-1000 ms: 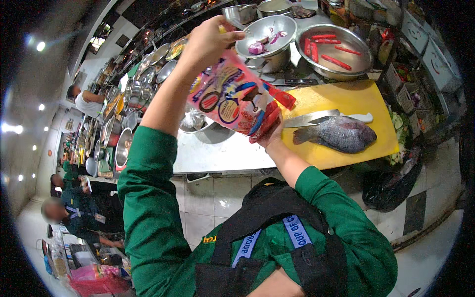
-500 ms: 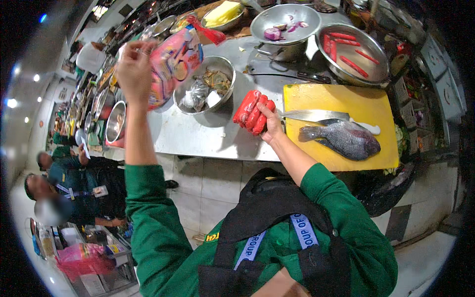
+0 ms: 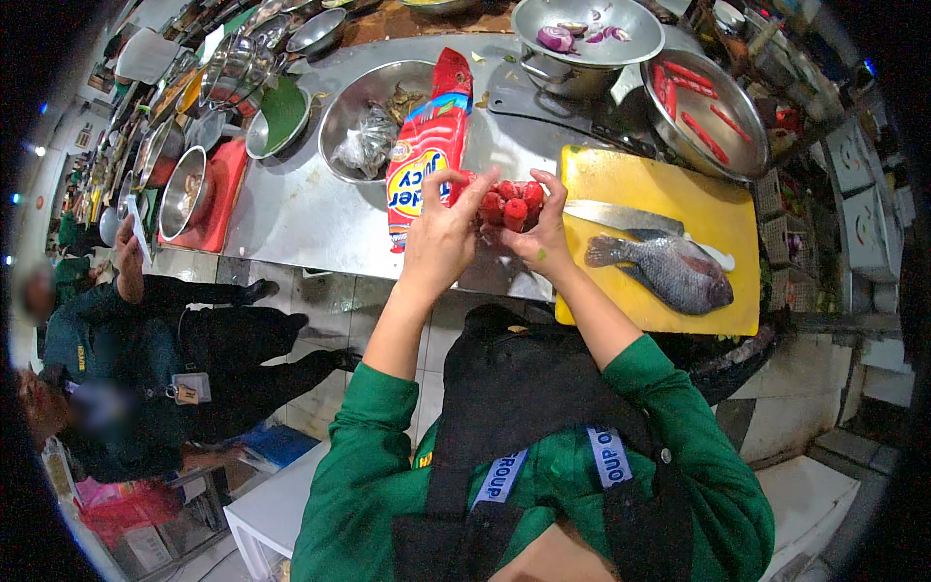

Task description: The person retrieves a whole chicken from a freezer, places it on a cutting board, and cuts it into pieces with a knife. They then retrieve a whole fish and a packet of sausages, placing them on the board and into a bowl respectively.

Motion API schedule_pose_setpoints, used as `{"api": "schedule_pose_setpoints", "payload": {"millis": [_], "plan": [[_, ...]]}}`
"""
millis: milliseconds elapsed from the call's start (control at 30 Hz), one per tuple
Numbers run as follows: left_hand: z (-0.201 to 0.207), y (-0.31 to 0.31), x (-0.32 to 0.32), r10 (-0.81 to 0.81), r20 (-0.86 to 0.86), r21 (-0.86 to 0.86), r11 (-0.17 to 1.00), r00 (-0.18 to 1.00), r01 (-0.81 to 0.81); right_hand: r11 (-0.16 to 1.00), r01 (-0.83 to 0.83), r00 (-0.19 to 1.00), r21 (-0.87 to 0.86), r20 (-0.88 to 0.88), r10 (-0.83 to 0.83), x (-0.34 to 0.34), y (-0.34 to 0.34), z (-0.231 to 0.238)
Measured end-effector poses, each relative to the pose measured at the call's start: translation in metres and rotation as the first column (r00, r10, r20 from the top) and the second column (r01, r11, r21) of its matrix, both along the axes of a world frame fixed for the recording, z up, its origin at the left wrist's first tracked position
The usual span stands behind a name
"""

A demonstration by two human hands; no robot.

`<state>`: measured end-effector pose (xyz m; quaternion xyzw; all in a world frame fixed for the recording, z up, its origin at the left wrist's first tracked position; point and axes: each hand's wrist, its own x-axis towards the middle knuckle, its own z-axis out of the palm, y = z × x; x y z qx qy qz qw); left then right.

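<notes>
A bundle of red hot dogs (image 3: 514,202) is between my two hands, above the front edge of the metal table (image 3: 291,218). My right hand (image 3: 543,233) wraps around its right side. With curled fingers, my left hand (image 3: 441,233) grips the bundle's left side. Just beyond my left hand lies a red and blue plastic package (image 3: 422,155), overlapping a metal bowl (image 3: 335,121) that holds a knotted clear bag (image 3: 369,136). To the right, a whole grey fish (image 3: 674,274) and a knife (image 3: 621,215) rest on a yellow cutting board (image 3: 582,175).
Behind the board stands a metal basin (image 3: 752,160) with red hot dogs in liquid. A colander (image 3: 635,44) with cut purple onion is at the back. On the left are a bowl with a green leaf (image 3: 283,114), a red board (image 3: 233,179) and a person (image 3: 145,339).
My left hand has come down and right from the raised package to the hot dogs. The package now lies by the bowl. My right hand still holds the bundle, its ends now turned upward.
</notes>
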<state>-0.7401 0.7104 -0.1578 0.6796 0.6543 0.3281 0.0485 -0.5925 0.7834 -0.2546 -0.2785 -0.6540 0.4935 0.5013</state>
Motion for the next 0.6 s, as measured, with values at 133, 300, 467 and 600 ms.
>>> {"api": "schedule_pose_setpoints", "payload": {"millis": [133, 300, 467, 600], "plan": [[-0.02, 0.001, -0.006, -0.032, 0.046, -0.148, 0.988, 0.998, 0.039, 0.964, 0.066, 0.981, 0.258, 0.158, -0.109, 0.002, -0.006, -0.024], [-0.034, 0.002, -0.015, -0.046, 0.185, -0.178, 0.981, 0.982, 0.08, 0.929, 0.118, 0.966, 0.351, 0.178, -0.19, 0.003, -0.01, -0.031], [-0.037, 0.001, -0.015, -0.064, 0.211, -0.167, 0.981, 0.975, 0.101, 0.926, 0.049, 0.957, 0.374, 0.247, -0.151, 0.007, -0.006, -0.023], [-0.037, 0.002, -0.015, -0.03, 0.223, -0.2, 0.977, 0.974, 0.076, 0.986, -0.081, 0.99, 0.146, 0.128, 0.062, 0.011, -0.004, -0.017]]}}
